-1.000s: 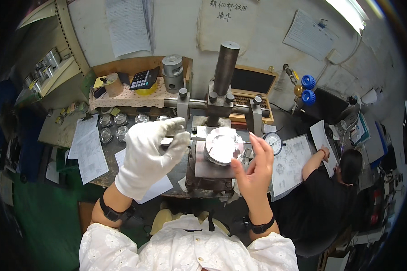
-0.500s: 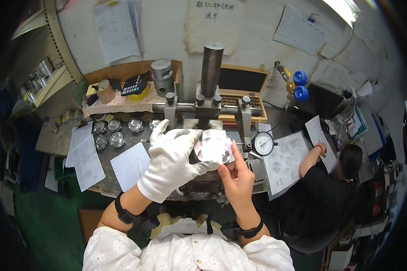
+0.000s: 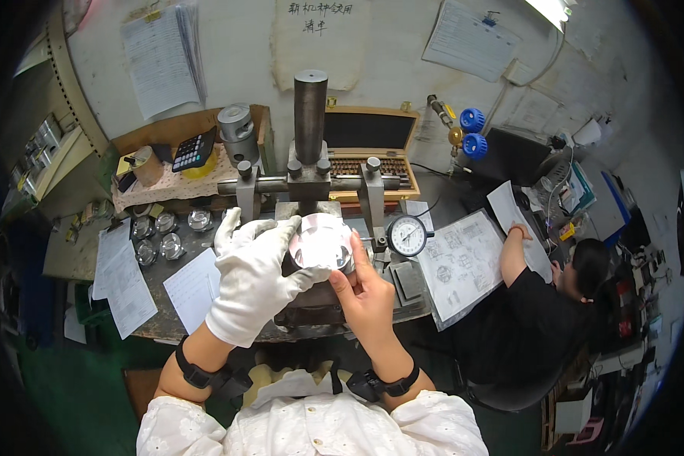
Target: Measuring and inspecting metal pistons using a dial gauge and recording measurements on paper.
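My left hand (image 3: 254, 273), in a white glove, grips the left side of a shiny round metal part (image 3: 321, 242), its thumb along the near edge. On the opposite side, the bare fingers and thumb of my right hand (image 3: 368, 295) press against the same part. Bright glare hides some of its surface detail. The part sits in front of a heavy metal measuring stand with an upright post (image 3: 310, 118) and a horizontal bar (image 3: 270, 185). A round dial gauge (image 3: 408, 235) is mounted just right of my right fingertips.
Several shiny metal parts (image 3: 171, 245) stand on the bench at left, near loose papers (image 3: 129, 292). Behind are a calculator (image 3: 194, 152) and an open wooden case (image 3: 365, 128). At right lies a drawing sheet (image 3: 463, 262), beside a seated person in black (image 3: 547, 327).
The whole view has shifted, so the bench and stand appear farther left. Both hands keep hold of the metal part, which shows a slightly different tilt and reflection.
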